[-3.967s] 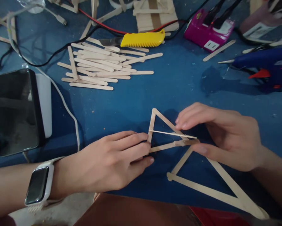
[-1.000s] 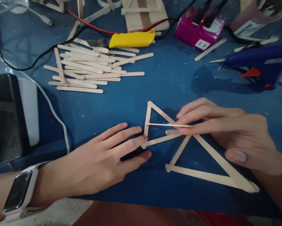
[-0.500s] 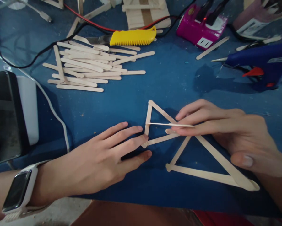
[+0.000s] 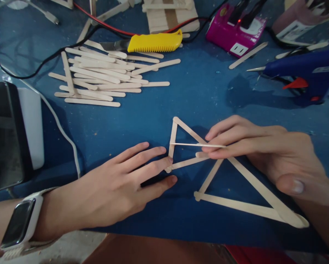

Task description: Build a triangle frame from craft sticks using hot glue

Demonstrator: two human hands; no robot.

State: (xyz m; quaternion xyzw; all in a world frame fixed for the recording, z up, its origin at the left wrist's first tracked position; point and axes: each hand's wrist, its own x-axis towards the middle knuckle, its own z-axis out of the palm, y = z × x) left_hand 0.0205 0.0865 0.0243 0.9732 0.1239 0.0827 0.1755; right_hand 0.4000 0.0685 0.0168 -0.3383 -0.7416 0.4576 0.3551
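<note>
Evidently, as the head view shows it, both hands are steadying flat wooden sticks on the blue counter [image 4: 208, 99]. The left hand [image 4: 123, 183] lies palm down, its fingers spread and clasping nothing; one fingertip rests by the near-left corner of a small triangle [image 4: 173, 132], probably pinning it. Across that triangle runs an edge-on stick [image 4: 186, 144]. The right hand's [image 4: 274, 154] grip appears closed around its right end, one finger on each side and the thumb well clear, presumably to keep the stick on edge. A larger triangle [image 4: 238, 205] lies nearer and to the right; its top passes under those fingers, which hide any joint there.

The yellow cutter [image 4: 155, 42] lies at the far side of the loose stick pile [image 4: 98, 76], and the glue gun [image 4: 299, 69] sits far right, seemingly left within reach.

As for containers, a pinkish jar [image 4: 288, 20] at the far right holds items too blurred to name. A purple adapter [image 4: 222, 33] beside it takes black plugs [image 4: 248, 21].
</note>
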